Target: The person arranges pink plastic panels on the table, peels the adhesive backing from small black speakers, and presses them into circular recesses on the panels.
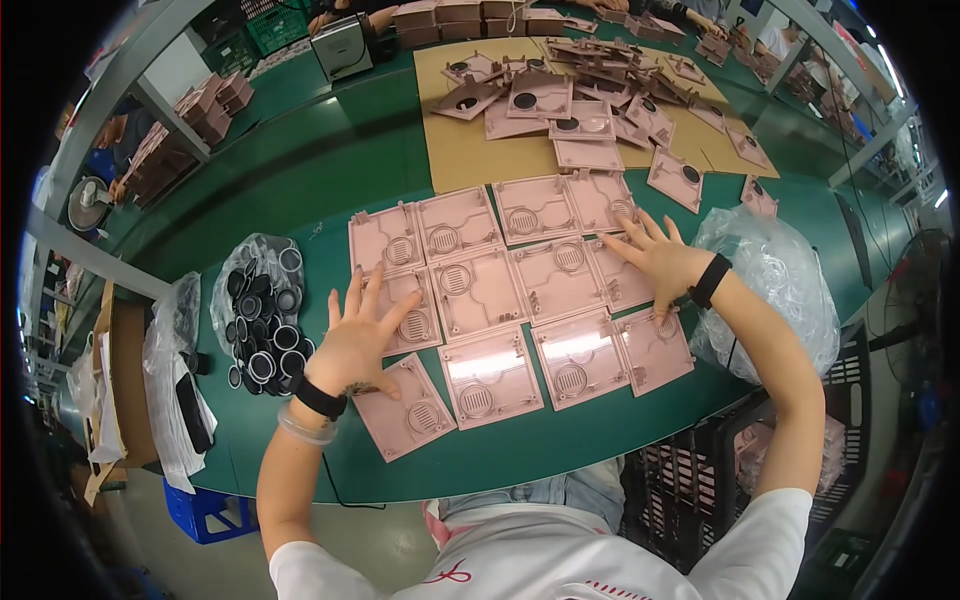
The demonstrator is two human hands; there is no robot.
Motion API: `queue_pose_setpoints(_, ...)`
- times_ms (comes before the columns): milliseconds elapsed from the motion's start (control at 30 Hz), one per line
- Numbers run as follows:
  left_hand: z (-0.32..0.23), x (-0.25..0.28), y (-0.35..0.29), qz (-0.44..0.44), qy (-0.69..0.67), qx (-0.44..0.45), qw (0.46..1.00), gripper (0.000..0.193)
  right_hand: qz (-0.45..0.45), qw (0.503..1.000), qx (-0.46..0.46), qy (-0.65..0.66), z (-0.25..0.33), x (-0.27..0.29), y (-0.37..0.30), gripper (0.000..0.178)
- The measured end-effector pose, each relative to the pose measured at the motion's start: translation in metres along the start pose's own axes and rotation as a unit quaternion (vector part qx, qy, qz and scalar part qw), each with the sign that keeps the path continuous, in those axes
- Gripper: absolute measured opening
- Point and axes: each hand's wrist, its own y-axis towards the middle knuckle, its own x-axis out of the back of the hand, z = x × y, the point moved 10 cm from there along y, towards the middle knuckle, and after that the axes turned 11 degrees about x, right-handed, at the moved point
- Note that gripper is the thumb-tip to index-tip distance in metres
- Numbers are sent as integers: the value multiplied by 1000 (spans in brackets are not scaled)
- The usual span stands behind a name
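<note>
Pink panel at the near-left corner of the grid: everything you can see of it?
The pink panel is flat, roughly rectangular and plastic-looking, with a round slotted grille near its right edge and a low rim. It lies on the green table, turned askew to the panel on its right. The left hand, fingers spread, has its thumb over the panel's far-left edge; whether it presses there, I can't tell.

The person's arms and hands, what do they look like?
The left hand and right hand wear no gloves. Each wrist has a flat black band; the left also has a pale, shiny round bangle and a small dark mark, with a thin black cable below. White fabric short sleeves cover the upper arms.
</note>
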Motion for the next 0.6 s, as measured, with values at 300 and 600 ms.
queue_pose_setpoints(300,-4,-1,4,-34,-39,-25,998,126,-112,991,39,63,-2,2,-1,140)
queue_pose_setpoints(600,7,10,-2,-92,-82,-66,990,114,-139,986,54,70,7,3,1,131)
